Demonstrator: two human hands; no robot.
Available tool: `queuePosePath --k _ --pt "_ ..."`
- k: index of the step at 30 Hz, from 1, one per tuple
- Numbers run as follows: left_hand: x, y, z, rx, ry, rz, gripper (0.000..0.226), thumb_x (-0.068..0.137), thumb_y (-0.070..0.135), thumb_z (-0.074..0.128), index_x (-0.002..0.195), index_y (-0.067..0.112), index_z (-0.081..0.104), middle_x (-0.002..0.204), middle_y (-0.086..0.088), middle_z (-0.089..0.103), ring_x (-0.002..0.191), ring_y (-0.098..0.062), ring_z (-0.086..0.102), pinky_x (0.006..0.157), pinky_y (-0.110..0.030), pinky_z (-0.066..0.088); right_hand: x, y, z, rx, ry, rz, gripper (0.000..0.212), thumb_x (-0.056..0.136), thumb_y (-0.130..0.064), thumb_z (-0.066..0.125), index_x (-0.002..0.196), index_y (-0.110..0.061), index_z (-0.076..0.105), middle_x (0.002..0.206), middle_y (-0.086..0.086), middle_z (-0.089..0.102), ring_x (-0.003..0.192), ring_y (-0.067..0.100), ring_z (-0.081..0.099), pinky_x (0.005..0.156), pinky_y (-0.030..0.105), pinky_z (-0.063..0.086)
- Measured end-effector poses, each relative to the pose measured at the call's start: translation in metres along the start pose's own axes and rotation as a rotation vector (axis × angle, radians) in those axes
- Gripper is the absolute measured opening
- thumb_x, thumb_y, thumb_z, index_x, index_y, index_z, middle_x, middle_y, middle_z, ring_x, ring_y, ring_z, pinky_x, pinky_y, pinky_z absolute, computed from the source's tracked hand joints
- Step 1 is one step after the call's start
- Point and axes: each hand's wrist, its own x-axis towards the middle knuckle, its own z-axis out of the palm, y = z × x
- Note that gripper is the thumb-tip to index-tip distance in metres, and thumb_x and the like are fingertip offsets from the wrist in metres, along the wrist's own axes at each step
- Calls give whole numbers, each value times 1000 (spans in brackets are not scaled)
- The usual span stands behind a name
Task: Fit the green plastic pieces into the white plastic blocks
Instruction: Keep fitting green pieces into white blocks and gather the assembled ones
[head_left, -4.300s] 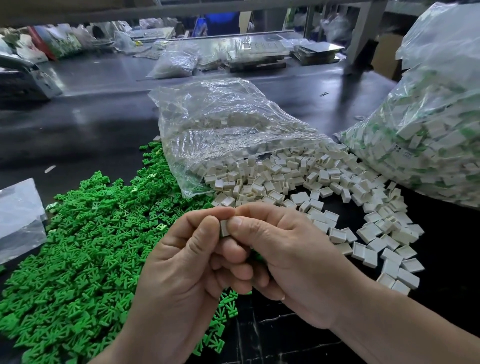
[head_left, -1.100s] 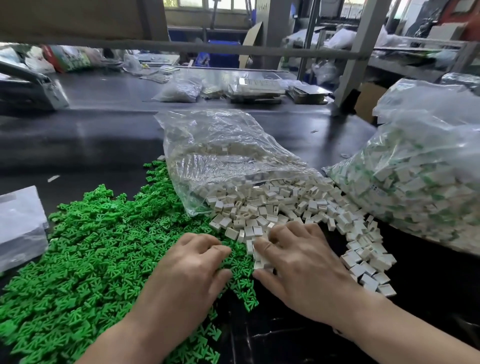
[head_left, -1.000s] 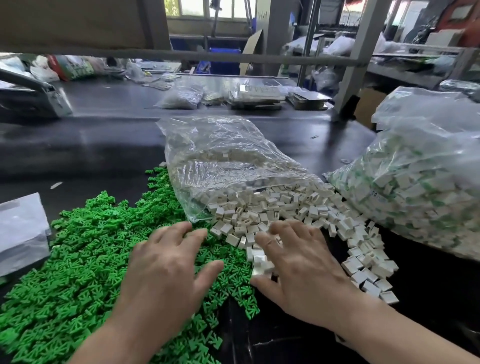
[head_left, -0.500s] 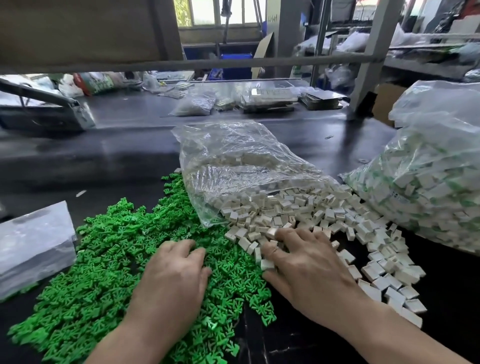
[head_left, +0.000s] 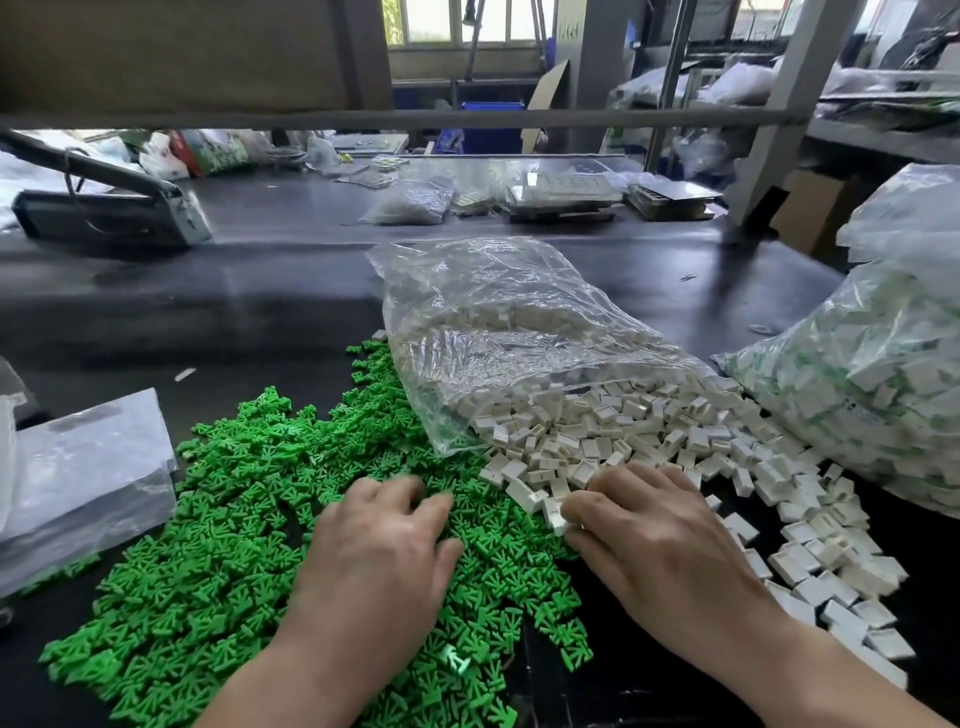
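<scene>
A dark table (head_left: 234, 296) fills the middle; a grey rail (head_left: 363, 119) crosses the upper frame, with a slanted post (head_left: 779, 156) at upper right; daylight shows through a window (head_left: 431, 23) at top centre; a blue crate (head_left: 493, 135) stands below it; a cardboard box (head_left: 810, 208) sits at right.

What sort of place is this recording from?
Likely a factory assembly bench: heaps of green pieces and white blocks on a black table, clear bags of parts, metal racking behind.

- Left hand (head_left: 375, 553): fingertips motion-blurred; hold on green pieces (head_left: 208, 525) unclear.
- Right hand (head_left: 662, 545): underside hidden; pinch on white blocks (head_left: 628, 431) unclear.
- Right bag (head_left: 883, 384) cut off by frame edge.
</scene>
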Motion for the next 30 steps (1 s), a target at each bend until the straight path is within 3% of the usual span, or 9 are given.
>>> queuePosePath --k 3,6,10,13,15,17,20,22,30 --pt "-2 3 0 -121 6 73 18 78 33 76 96 33 75 90 15 71 81 -7 64 79 -26 52 1 -1 -4 19 -1 9 11 92 -29 67 94 -20 72 83 -6 62 75 19 58 70 37 48" --pt "-2 5 -2 -219 -9 94 15 75 22 81 83 31 74 77 19 64 71 -2 58 71 -17 51 4 -3 -10 30 -16 43 8 90 -28 71 93 -21 71 82 -7 63 74 18 58 69 38 49" --pt "-3 5 0 -310 29 94 19 80 14 77 94 26 72 82 17 63 75 0 59 72 -8 47 12 -4 -22 43 -70 176 20 80 -15 84 95 -20 72 81 -7 64 77 19 62 68 32 46" --pt "0 7 -5 -408 109 87 21 84 16 72 105 22 72 92 15 69 81 4 62 75 6 38 20 -8 -35 97 -91 246 14 82 -19 82 92 -22 73 81 -15 64 71 4 55 66 11 33" --pt "1 9 -7 -504 151 70 22 86 22 67 107 24 71 96 17 69 82 7 62 79 8 36 23 -12 -43 275 -97 388 6 90 -38 69 91 -32 70 75 -21 63 66 -2 57 58 8 37" --pt "0 10 -10 -708 148 -13 19 87 30 66 103 40 67 92 26 68 85 10 63 79 2 42 24 -19 -47 559 -103 557 19 91 -50 61 84 -34 69 68 -13 66 59 1 60 55 14 45" --pt "1 13 -14 -1237 40 -225 16 79 35 66 92 42 72 89 14 73 80 -2 68 65 -13 53 25 -43 -48 1129 -195 760 24 95 -42 61 80 -25 68 68 -1 69 51 11 57 46 23 47" --pt "3 17 -13 -1453 42 -292 23 75 28 68 96 37 73 91 0 74 79 -13 71 62 -19 55 25 -58 -40 1328 -257 821 25 98 -36 60 81 -18 67 71 6 69 51 16 58 43 27 48" --pt "-1 31 -12 -1647 67 -284 25 81 11 67 98 27 74 98 -4 75 93 -18 72 74 -22 57 26 -62 -27 1855 -258 935 30 82 -23 71 99 -1 60 72 17 62 51 23 61 42 28 52"
